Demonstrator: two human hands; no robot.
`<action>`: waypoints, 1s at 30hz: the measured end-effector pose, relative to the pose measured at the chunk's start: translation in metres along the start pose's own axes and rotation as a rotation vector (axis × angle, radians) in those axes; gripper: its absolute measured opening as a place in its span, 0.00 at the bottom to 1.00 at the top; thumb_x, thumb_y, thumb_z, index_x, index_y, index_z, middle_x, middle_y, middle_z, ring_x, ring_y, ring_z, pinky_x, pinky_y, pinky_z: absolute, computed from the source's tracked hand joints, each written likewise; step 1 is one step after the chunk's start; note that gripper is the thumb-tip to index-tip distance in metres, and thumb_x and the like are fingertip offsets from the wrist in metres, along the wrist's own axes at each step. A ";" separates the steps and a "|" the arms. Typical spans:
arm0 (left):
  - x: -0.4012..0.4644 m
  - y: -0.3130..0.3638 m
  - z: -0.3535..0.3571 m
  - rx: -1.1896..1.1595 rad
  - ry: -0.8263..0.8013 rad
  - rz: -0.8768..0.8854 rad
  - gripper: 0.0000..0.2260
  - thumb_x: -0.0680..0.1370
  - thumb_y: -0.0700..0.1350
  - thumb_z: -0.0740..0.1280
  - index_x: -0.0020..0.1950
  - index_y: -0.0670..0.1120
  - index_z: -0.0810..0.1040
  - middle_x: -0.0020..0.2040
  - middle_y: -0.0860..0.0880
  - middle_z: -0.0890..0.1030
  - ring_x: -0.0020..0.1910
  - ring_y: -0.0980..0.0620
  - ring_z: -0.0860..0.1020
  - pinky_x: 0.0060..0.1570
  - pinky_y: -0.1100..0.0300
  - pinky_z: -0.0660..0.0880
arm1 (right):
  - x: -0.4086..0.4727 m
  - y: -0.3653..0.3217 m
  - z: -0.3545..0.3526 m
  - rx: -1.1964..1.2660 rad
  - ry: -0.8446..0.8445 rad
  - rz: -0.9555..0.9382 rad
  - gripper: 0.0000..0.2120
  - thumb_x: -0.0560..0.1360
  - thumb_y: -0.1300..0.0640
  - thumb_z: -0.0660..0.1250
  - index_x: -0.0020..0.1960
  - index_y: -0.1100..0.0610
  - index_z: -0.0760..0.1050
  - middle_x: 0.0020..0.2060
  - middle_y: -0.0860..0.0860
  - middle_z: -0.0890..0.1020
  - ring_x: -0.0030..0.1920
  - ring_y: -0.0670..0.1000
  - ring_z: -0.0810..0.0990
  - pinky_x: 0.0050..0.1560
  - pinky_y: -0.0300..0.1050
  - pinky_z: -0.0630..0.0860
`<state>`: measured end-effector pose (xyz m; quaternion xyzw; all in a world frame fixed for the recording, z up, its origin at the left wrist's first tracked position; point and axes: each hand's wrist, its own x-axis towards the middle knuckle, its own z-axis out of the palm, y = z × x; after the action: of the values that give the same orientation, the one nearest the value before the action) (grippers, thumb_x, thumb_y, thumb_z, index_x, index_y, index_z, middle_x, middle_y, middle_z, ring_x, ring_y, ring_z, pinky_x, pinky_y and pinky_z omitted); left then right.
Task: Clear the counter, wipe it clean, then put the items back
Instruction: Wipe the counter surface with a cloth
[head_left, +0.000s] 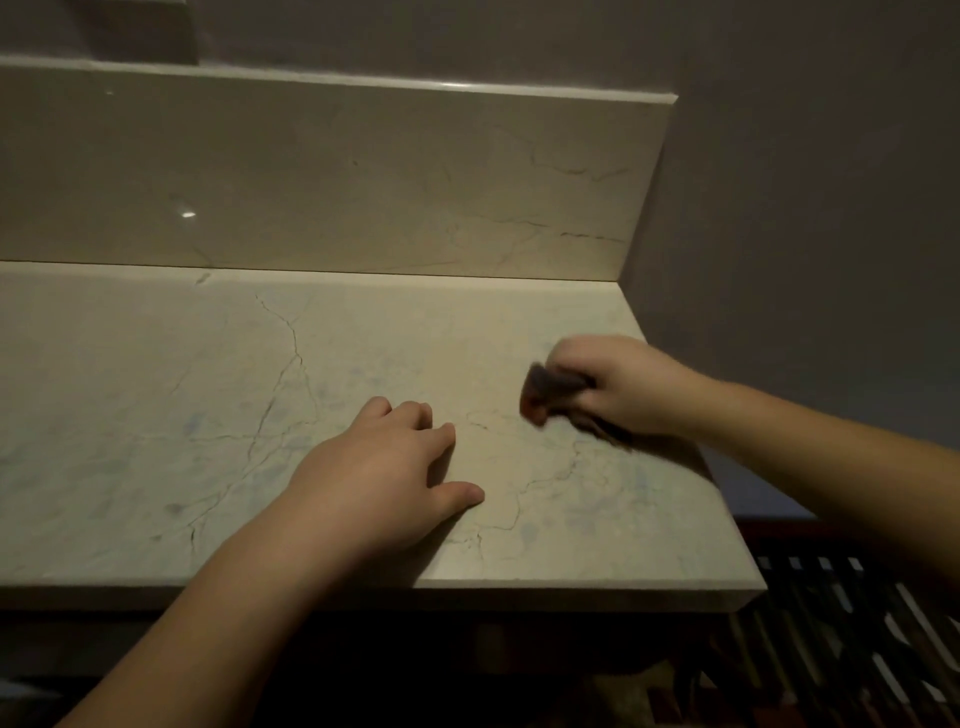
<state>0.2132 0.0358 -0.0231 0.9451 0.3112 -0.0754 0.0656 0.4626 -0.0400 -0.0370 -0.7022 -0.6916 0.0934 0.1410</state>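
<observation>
One view only, head cam, looking down at a pale beige marble-look worktop (156, 415) with thin dark veins, butted into a corner under a matching stone backsplash (311, 176).

Two bare hands in shot. Left hand (387, 470) lying flat on the stone near the front edge, fingers relaxed and loosely spread, thumb out toward the right, gripping nothing. Looks like bracing, at a guess. Right hand (618, 387) curled tight around one small dark bunched-up cloth (553, 392), reddish-brown from what shows, pressed down on the surface near the right end of the slab. Pretty blurred, so can't tell the fabric or exact shape.

Key relation: cloth sitting to the right of and a bit further back than the left hand, well apart from it, poking out leftward from the right fist. Obviously nearer the right hand, being in it. Big unwiped-looking stretch running off to the left, so probably a leftward sweep across the slab's long side-to-side axis, right past where the left hand rests. That one likely needs lifting out of the way.

Count: one cloth, two hands, zero counter items anywhere in frame. So clearing seems done, wiping underway, putting back not yet started. Faint bluish smears on the stone, could be damp streaks or just the pattern, hard to say. Dark slatted thing (857, 623) down at the lower right, below the edge, too dim to identify.
</observation>
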 end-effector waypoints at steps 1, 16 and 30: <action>0.000 0.000 0.000 0.005 0.004 0.002 0.30 0.75 0.68 0.57 0.74 0.58 0.62 0.73 0.56 0.63 0.70 0.54 0.59 0.59 0.54 0.72 | -0.011 -0.003 0.001 0.011 -0.031 -0.047 0.03 0.74 0.56 0.67 0.47 0.50 0.75 0.43 0.43 0.76 0.44 0.43 0.73 0.43 0.34 0.69; -0.001 -0.001 -0.001 0.010 -0.004 0.011 0.30 0.75 0.68 0.56 0.75 0.59 0.60 0.74 0.58 0.60 0.71 0.56 0.57 0.61 0.54 0.71 | 0.056 0.098 -0.027 0.029 0.286 0.391 0.04 0.75 0.51 0.67 0.42 0.50 0.77 0.35 0.46 0.80 0.39 0.49 0.79 0.39 0.45 0.72; 0.000 0.001 -0.003 0.021 -0.013 0.011 0.29 0.75 0.68 0.56 0.73 0.58 0.64 0.70 0.58 0.64 0.68 0.55 0.60 0.59 0.54 0.71 | 0.030 0.089 -0.028 0.036 0.256 0.428 0.05 0.75 0.51 0.68 0.49 0.51 0.77 0.42 0.49 0.79 0.46 0.51 0.77 0.41 0.43 0.67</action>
<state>0.2139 0.0354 -0.0198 0.9469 0.3049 -0.0842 0.0582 0.5563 -0.0125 -0.0375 -0.8363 -0.5017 0.0437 0.2168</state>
